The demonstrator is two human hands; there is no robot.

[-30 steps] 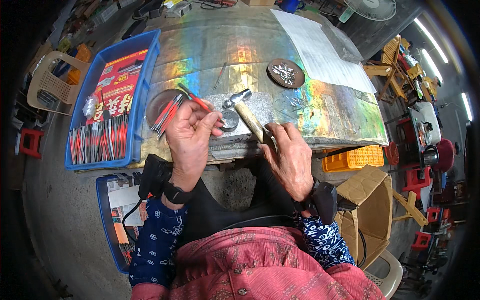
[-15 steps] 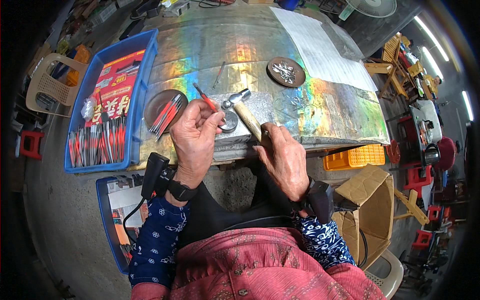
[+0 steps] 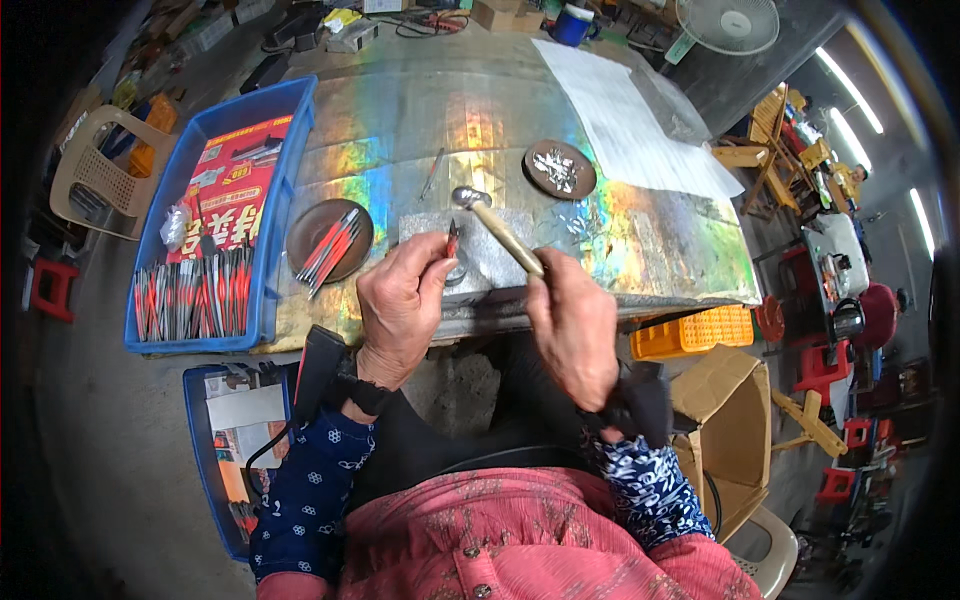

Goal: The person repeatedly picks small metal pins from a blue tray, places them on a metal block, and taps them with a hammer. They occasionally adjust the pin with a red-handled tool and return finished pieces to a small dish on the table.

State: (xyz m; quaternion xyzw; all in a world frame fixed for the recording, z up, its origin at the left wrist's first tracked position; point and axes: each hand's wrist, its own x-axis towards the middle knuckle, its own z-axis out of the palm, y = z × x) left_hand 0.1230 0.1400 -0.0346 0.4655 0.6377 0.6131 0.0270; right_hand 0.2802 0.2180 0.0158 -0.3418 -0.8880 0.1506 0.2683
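Note:
My left hand (image 3: 400,305) pinches a slim red tool (image 3: 452,240) with a dark tip pointing up, held over the near part of a grey metal block (image 3: 495,265). A small round metal piece (image 3: 456,272) sits on the block just under those fingertips. My right hand (image 3: 575,325) is wrapped round the wooden handle of a hammer (image 3: 503,232). The hammer head is above the block's far edge, apart from the red tool. Left of the block, a brown dish (image 3: 304,226) carries several similar red-and-black tools (image 3: 332,250).
A blue tray (image 3: 283,215) at the left holds many red-and-black pieces and a red printed sheet. Beyond the block is another brown dish (image 3: 538,181) of small silver pieces. A thin rod (image 3: 433,173) lies nearby. An open cardboard box (image 3: 735,430) stands right of my legs.
My right hand has lifted the hammer from the block and tilted its head left. My left hand has lowered the red tool and turned it more upright.

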